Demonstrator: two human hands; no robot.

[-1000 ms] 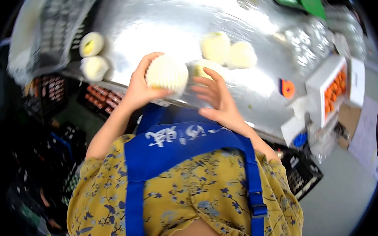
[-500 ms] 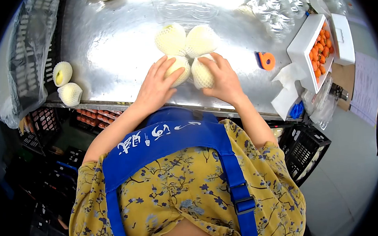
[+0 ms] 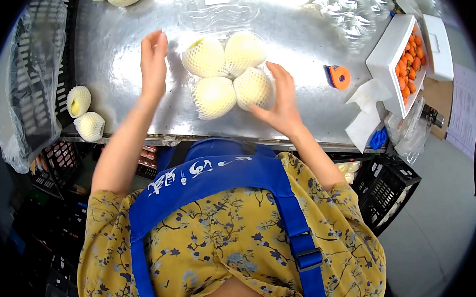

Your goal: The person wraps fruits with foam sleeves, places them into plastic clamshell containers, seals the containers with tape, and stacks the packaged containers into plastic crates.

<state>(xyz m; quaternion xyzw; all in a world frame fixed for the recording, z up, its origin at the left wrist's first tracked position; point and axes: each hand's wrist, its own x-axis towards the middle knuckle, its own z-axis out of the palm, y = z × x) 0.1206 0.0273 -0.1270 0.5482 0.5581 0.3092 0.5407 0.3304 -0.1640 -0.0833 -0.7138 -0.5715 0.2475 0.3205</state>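
Several pale yellow-green fruits in white foam nets sit grouped before me, among them a front left fruit (image 3: pixel 214 97) and a front right fruit (image 3: pixel 252 88). Behind them a clear plastic box (image 3: pixel 215 12) lies opened, a white label on it. My left hand (image 3: pixel 154 66) is raised to the left of the group, holding nothing, fingers stretched upward. Around the right side of the front right fruit, my right hand (image 3: pixel 281 101) is open, thumb and fingers spread, thumb tip right at the net.
More netted fruits (image 3: pixel 89 125) stand at the table's left edge and back left corner. An orange tape dispenser (image 3: pixel 338 77) lies to the right, near white paper (image 3: pixel 367 104). Beyond is a foam box (image 3: pixel 388 62) of small orange fruits. Clear plastic packaging (image 3: pixel 352 20) is piled behind.
My left hand has let go of the front left fruit and moved away to the left. My right hand has loosened from the front right fruit. The view has shifted slightly.
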